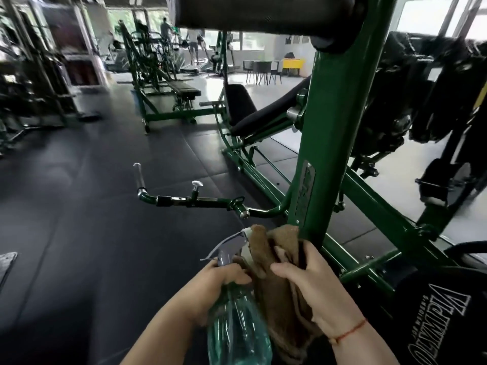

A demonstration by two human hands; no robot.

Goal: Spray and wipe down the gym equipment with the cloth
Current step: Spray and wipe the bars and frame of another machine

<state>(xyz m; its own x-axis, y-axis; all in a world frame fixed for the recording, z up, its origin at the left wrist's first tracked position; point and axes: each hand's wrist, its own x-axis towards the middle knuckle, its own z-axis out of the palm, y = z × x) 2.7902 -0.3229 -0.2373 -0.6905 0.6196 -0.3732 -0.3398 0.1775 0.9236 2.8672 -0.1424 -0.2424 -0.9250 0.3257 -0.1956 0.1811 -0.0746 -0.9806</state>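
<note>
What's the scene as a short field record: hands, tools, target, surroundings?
left hand: grips spray bottle at its neck
right hand: holds brown cloth, bunched
cloth position: upper end by the green upright post, low on it
machine top: black pad
floor: black mats
background: more green machines, blurred

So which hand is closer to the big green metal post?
The right. The right hand grips the brown fluffy cloth just beside the thick green metal post. The left hand holds the clear teal plastic spray bottle farther left.
</note>
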